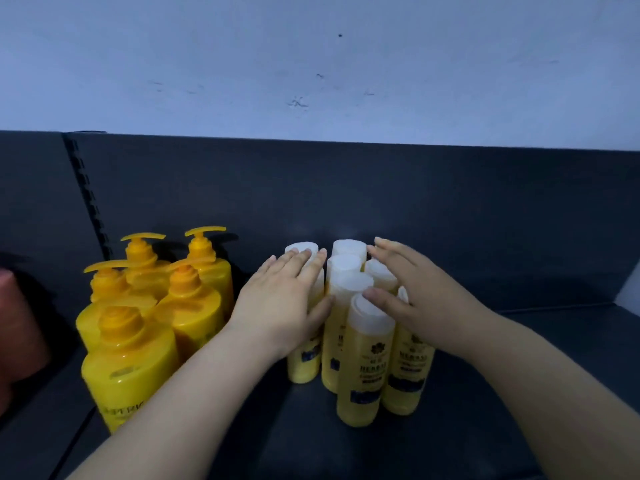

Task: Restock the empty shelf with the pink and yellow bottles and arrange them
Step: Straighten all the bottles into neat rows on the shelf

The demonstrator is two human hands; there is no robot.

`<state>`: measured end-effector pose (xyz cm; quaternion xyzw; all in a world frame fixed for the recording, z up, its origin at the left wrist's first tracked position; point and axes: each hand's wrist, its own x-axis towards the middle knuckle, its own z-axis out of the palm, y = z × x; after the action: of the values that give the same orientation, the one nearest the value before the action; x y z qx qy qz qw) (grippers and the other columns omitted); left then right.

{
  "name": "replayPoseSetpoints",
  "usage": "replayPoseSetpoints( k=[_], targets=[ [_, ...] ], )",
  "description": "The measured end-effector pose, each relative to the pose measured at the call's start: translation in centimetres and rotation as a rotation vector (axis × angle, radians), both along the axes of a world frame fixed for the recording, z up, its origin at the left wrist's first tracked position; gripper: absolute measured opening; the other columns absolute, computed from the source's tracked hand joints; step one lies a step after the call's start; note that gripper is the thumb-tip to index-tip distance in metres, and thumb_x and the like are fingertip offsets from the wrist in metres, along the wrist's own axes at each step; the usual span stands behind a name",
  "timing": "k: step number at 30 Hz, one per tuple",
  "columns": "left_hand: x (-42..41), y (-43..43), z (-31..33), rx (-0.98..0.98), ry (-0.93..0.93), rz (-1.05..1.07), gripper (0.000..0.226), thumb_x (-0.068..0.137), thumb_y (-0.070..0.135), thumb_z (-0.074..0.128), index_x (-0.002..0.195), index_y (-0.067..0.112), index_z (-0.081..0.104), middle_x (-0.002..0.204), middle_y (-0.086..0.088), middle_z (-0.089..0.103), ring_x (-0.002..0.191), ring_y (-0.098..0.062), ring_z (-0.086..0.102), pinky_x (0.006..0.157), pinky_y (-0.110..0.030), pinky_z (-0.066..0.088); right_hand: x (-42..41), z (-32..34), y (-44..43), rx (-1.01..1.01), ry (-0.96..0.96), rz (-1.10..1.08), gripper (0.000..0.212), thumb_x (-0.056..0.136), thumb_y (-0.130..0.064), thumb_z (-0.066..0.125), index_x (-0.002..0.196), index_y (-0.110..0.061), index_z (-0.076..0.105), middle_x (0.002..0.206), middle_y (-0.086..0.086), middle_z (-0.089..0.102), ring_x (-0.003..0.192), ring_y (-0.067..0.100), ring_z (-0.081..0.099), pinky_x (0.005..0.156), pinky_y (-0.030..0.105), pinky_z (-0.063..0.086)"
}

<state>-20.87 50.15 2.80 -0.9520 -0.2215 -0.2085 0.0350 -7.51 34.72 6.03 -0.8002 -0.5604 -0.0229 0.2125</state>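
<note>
Several slim yellow bottles with white caps (365, 362) stand bunched together on the dark shelf (519, 375). My left hand (287, 299) lies flat against the left side of the bunch, fingers straight over the caps. My right hand (412, 289) presses on the right side, fingers stretched across the cap tops. Several yellow pump bottles (135, 362) stand in a group to the left, apart from my hands. A pink object (17, 341) shows at the far left edge, mostly cut off.
The shelf's dark back panel (346, 188) rises behind the bottles, with a slotted upright (90, 195) at the left. A pale wall (311, 64) is above. Bare shelf stretches to the right of the slim bottles.
</note>
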Motion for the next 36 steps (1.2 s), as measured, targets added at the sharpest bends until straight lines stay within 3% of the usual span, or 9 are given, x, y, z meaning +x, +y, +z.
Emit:
replayPoseSetpoints(
  k=[4,10,13,17,23,30,33,36],
  targets=[
    [1.4,1.3,1.9,-0.058,-0.142,0.043,0.053,0.095,0.043,0.038,0.144,0.021,0.034,0.143,0.003,0.042,0.131,-0.016,0.035,0.103,-0.032,0.038,2.4,1.9,1.8,0.015,-0.011,-0.012,0.066,0.092,-0.052,0.045,0.148,-0.028,0.022,0.156,-0.014,0.014,0.143,0.004,0.010,0.115,0.028,0.016],
    [4.4,3.4,3.7,-0.070,0.014,0.198,0.043,0.095,0.040,0.039,0.132,0.020,0.048,0.132,-0.002,0.049,0.122,-0.021,0.043,0.093,-0.040,0.047,5.9,3.5,6.7,-0.060,-0.010,0.000,0.060,0.094,-0.043,0.049,0.147,-0.023,0.027,0.156,-0.005,0.021,0.143,0.012,0.018,0.113,0.031,0.020],
    [5.9,4.8,3.7,-0.091,0.150,0.265,0.037,0.095,0.035,0.042,0.126,0.018,0.051,0.124,-0.005,0.053,0.112,-0.024,0.051,0.087,-0.040,0.049,7.8,3.6,9.2,-0.202,-0.053,0.004,0.057,0.094,-0.038,0.051,0.145,-0.021,0.031,0.152,0.001,0.029,0.137,0.020,0.032,0.110,0.034,0.031],
    [7.6,7.1,3.3,-0.182,0.283,0.318,0.035,0.093,0.031,0.046,0.126,0.023,0.054,0.122,-0.004,0.056,0.106,-0.025,0.055,0.080,-0.035,0.049,10.7,2.8,11.3,-0.371,-0.114,0.006,0.052,0.094,-0.028,0.052,0.143,-0.024,0.036,0.146,0.002,0.039,0.126,0.024,0.046,0.101,0.038,0.043],
    [9.7,8.5,3.2,-0.277,0.286,0.338,0.050,0.080,0.038,0.063,0.128,0.029,0.053,0.121,-0.002,0.056,0.105,-0.025,0.056,0.080,-0.034,0.050,12.3,1.8,12.9,-0.461,-0.091,0.075,0.056,0.087,-0.029,0.062,0.138,-0.024,0.042,0.132,0.000,0.049,0.110,0.022,0.054,0.092,0.037,0.049],
    [10.8,9.2,3.1,-0.361,0.227,0.230,0.059,0.078,0.029,0.071,0.133,0.022,0.051,0.133,0.001,0.054,0.121,-0.020,0.048,0.096,-0.029,0.043,12.2,0.7,14.4,-0.496,-0.265,0.094,0.026,0.085,-0.021,0.059,0.110,-0.013,0.057,0.112,0.005,0.041,0.085,0.025,0.057,0.079,0.041,0.054],
    [11.5,9.1,3.1,-0.410,0.227,0.144,0.069,0.078,0.027,0.074,0.140,0.021,0.043,0.143,0.004,0.045,0.131,-0.016,0.040,0.104,-0.024,0.033,12.5,0.7,14.4,-0.484,-0.278,0.105,0.028,0.085,-0.023,0.061,0.111,-0.012,0.058,0.113,0.005,0.041,0.087,0.027,0.057,0.080,0.040,0.053],
    [12.1,9.2,3.0,-0.412,0.239,0.122,0.068,0.081,0.023,0.071,0.141,0.018,0.040,0.143,0.001,0.044,0.131,-0.018,0.040,0.103,-0.023,0.032,12.9,0.8,14.1,-0.488,-0.265,0.097,0.039,0.085,-0.022,0.063,0.122,-0.013,0.056,0.118,0.004,0.040,0.095,0.027,0.057,0.085,0.040,0.052]
  ],
)
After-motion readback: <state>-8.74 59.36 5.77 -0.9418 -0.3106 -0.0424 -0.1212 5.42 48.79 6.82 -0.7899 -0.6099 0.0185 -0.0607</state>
